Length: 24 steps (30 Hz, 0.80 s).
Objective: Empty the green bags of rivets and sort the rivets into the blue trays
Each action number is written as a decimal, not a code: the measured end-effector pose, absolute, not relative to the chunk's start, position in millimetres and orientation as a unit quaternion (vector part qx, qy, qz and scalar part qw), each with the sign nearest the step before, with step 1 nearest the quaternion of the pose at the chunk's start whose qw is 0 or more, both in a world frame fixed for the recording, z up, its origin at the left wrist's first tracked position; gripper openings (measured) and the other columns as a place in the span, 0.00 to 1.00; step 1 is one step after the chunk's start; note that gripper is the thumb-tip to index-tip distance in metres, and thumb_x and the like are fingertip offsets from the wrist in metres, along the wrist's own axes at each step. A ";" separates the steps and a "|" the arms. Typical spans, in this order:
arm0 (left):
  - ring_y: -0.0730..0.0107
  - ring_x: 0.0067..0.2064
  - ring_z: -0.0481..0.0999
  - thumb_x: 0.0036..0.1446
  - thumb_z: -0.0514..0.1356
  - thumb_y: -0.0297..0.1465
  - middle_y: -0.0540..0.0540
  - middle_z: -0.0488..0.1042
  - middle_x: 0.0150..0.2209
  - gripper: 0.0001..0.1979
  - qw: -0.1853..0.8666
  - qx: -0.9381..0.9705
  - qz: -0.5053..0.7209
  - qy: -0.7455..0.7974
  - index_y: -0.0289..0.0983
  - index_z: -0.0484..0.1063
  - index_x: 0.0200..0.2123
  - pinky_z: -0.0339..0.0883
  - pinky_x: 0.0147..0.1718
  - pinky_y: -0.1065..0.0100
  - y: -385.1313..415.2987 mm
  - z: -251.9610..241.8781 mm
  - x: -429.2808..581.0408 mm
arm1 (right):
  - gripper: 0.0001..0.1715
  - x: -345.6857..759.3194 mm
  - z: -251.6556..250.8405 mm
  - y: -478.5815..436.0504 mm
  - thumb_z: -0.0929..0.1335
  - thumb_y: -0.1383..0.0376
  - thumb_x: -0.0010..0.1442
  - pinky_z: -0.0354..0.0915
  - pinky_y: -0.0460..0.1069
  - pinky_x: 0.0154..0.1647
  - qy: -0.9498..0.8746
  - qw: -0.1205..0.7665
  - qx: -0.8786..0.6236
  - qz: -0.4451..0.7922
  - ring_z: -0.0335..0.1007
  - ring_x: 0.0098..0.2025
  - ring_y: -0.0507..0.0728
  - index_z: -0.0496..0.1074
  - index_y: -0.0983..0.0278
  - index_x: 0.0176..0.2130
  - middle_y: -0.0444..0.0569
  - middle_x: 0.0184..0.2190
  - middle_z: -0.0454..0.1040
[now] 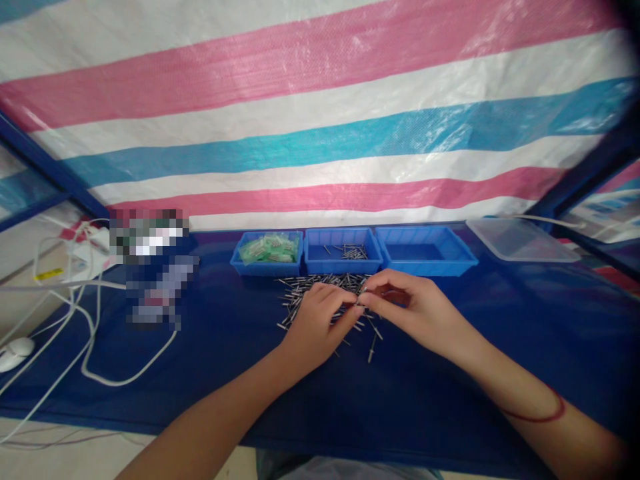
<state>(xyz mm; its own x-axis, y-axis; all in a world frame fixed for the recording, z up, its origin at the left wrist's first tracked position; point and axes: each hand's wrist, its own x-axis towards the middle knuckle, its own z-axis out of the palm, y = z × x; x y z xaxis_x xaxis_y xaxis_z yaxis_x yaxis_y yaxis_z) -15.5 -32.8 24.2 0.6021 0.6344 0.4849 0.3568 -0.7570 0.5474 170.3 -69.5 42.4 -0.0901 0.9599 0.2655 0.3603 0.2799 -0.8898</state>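
Note:
A loose pile of metal blind rivets (295, 287) lies on the blue table, partly hidden under my hands. Fingertips nearly meet over it: my left hand (323, 317) pinches from the left, my right hand (415, 307) from the right. Between them shows a small shiny bit of metal that looks like a rivet, mostly covered by the fingers. One stray rivet (372, 348) lies nearer to me, below the right hand. Just behind the pile, the middle blue bin (345, 267) holds several rivets.
Left of that bin, another blue bin (267, 269) contains green-tinted plastic packets (270, 248). A third blue bin (427, 269) stands on the right, beside a clear plastic lid (523, 240). White cables (90, 333) and a mouse (16, 353) lie at the left. A striped sheet hangs behind.

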 end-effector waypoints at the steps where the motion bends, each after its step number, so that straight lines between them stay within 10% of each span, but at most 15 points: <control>1: 0.66 0.41 0.72 0.63 0.56 0.32 0.46 0.76 0.37 0.06 0.201 0.871 0.344 0.286 0.37 0.71 0.37 0.63 0.44 0.63 -32.4 23.8 -15.6 | 0.12 169.4 41.6 -69.4 0.68 0.55 0.58 0.69 0.48 0.33 -0.658 0.452 -0.500 0.336 0.72 0.32 0.54 0.73 0.62 0.33 0.47 0.32 0.75; 24: 0.67 0.39 0.73 0.62 0.56 0.35 0.47 0.75 0.34 0.14 0.208 0.841 0.342 0.363 0.37 0.71 0.49 0.65 0.41 0.66 -27.3 28.9 -17.6 | 0.14 184.3 40.9 -47.8 0.62 0.62 0.65 0.63 0.54 0.43 -0.749 0.385 -0.540 -0.004 0.69 0.41 0.59 0.75 0.63 0.39 0.53 0.37 0.76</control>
